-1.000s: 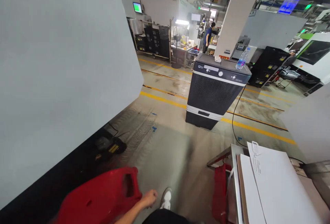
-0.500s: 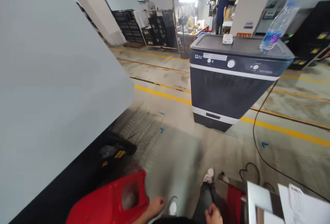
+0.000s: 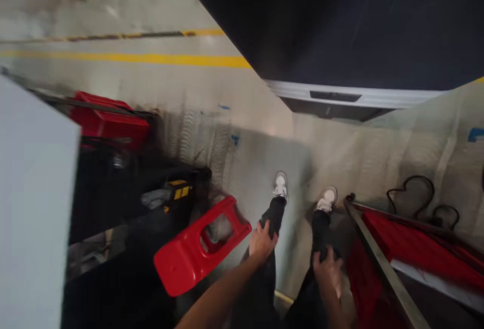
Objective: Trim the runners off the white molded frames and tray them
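My left hand (image 3: 262,240) is at the knee of my dark left trouser leg (image 3: 273,218), with fabric bunched between its thumb and fingers. My right hand (image 3: 328,268) grips the cloth of my right trouser leg (image 3: 318,228) at the knee in the same way; motion blurs its fingers a little. A red plastic stool (image 3: 185,253) with a large opening lies left of my left hand, apart from it. My white shoes (image 3: 280,185) rest on the floor beyond my hands.
A large dark air cooler (image 3: 340,36) stands ahead. To the right is a metal-framed rack (image 3: 381,258) with red bins; a black cable (image 3: 431,193) lies behind it. At left are a white panel (image 3: 34,193), a red bin (image 3: 113,122) and dark equipment (image 3: 113,177).
The view has swung downward and closer to the floor. Both hands have come onto my trouser legs at the knees. The red bin at left has come into view.
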`<state>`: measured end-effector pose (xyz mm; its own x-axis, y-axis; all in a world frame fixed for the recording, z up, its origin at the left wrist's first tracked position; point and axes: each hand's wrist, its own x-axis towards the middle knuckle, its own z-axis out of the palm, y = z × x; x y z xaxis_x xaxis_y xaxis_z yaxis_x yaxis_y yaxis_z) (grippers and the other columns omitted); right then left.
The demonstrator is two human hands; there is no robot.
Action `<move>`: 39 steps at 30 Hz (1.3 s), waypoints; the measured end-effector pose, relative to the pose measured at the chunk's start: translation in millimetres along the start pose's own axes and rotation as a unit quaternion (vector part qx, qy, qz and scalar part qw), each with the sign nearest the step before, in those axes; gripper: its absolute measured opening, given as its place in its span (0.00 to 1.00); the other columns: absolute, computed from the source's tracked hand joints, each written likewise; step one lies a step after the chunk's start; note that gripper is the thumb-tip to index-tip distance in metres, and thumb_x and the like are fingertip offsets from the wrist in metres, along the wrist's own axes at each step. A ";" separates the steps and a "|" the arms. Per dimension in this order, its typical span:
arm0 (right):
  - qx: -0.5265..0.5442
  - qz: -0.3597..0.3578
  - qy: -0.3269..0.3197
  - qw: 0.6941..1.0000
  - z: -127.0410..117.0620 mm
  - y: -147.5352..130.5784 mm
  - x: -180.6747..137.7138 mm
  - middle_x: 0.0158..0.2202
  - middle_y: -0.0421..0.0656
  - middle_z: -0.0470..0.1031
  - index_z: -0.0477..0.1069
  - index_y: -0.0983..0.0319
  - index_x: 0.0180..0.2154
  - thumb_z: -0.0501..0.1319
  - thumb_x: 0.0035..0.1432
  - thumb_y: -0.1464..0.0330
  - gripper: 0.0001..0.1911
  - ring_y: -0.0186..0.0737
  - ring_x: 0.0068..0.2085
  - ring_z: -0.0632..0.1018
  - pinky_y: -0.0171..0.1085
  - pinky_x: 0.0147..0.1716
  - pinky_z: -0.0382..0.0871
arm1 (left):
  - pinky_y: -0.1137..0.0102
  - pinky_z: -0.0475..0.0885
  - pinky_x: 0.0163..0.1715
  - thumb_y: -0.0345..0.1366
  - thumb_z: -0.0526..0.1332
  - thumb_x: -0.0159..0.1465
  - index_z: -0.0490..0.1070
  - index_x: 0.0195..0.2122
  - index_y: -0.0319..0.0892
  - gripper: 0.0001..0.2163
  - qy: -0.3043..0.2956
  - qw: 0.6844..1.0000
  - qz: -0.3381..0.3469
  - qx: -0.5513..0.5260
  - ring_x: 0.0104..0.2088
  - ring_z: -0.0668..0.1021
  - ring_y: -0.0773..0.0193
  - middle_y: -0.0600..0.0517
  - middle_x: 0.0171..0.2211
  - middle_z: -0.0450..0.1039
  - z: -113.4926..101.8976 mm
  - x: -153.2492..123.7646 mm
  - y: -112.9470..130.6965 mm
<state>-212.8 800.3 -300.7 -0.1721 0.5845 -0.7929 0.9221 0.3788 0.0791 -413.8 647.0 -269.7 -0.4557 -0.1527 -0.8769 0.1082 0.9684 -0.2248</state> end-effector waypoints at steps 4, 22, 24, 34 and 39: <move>-0.076 0.061 -0.032 0.995 22.3 -18.9 73.5 0.51 0.48 0.77 0.76 0.61 0.54 0.63 0.77 0.54 0.18 0.42 0.47 0.79 0.44 0.48 0.81 | 0.51 0.78 0.57 0.45 0.57 0.78 0.71 0.65 0.41 0.20 0.027 0.999 -0.001 0.036 0.59 0.79 0.48 0.39 0.65 0.70 16.7 84.7 13.3; -0.038 -0.081 -0.089 0.992 63.1 -87.4 45.6 0.55 0.47 0.76 0.76 0.63 0.53 0.68 0.73 0.61 0.14 0.48 0.58 0.77 0.53 0.60 0.75 | 0.61 0.77 0.45 0.46 0.57 0.74 0.76 0.56 0.45 0.16 -0.006 0.998 0.001 0.064 0.49 0.84 0.49 0.42 0.57 0.75 19.7 129.6 -7.8; -0.044 -0.043 -0.050 0.997 55.8 -78.0 54.6 0.63 0.49 0.71 0.75 0.62 0.57 0.68 0.72 0.61 0.17 0.53 0.62 0.73 0.56 0.63 0.72 | 0.61 0.77 0.44 0.45 0.58 0.73 0.77 0.55 0.45 0.16 -0.006 0.998 -0.003 0.061 0.48 0.84 0.48 0.42 0.56 0.75 23.7 130.9 -9.0; -0.078 0.101 -0.075 0.989 63.6 -41.4 63.2 0.58 0.48 0.72 0.73 0.59 0.62 0.66 0.74 0.57 0.21 0.44 0.47 0.76 0.45 0.47 0.77 | 0.59 0.77 0.45 0.46 0.57 0.74 0.74 0.62 0.49 0.19 -0.027 0.996 -0.018 0.088 0.49 0.84 0.47 0.42 0.56 0.73 53.7 131.1 -4.5; -0.080 0.121 -0.051 0.988 61.2 -44.0 82.7 0.52 0.46 0.73 0.75 0.59 0.58 0.64 0.73 0.60 0.17 0.42 0.45 0.74 0.44 0.47 0.74 | 0.57 0.78 0.48 0.46 0.56 0.74 0.73 0.63 0.48 0.20 -0.021 0.995 -0.027 0.099 0.51 0.83 0.46 0.41 0.59 0.72 52.6 131.7 -1.3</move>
<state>-246.4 788.0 -406.7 0.0904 0.6003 -0.7947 0.8638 0.3499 0.3626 -427.5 615.3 -407.3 -0.4288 -0.2150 -0.8775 0.2587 0.9014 -0.3472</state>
